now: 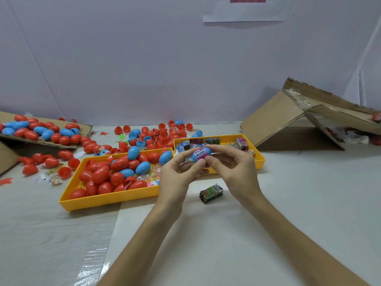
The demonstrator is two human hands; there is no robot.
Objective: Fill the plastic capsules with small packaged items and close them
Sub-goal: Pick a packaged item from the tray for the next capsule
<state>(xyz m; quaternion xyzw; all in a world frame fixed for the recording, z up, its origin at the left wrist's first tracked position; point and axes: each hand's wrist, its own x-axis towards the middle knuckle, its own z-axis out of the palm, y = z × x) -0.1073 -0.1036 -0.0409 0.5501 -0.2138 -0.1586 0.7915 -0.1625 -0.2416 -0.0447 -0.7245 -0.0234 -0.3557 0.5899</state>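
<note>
Two yellow trays stand side by side on the white bench [299, 203]; the left tray [107, 200] is full of red and blue capsules [103, 174], and the right tray [260, 159] holds small printed packets [240, 143]; more loose capsules [156, 134] lie behind the trays, and others on a cardboard flap [45, 142] at far left; a torn cardboard box [284, 122] lies on its side at right; a banded bundle of packets [211, 193] lies on the bench just below the hands.

Both hands are raised in front of the trays and hide part of them; between them is a blue capsule [207, 151] with a pink and white packet [200, 153] across its middle; its long axis runs about left to right, the right end a little higher; blue shows at both ends; I cannot tell whether the halves are joined. The left hand [179, 170] has its grip pinching the left end with thumb and fingertips; the right hand [233, 166] pinches the right end in the same way.
</note>
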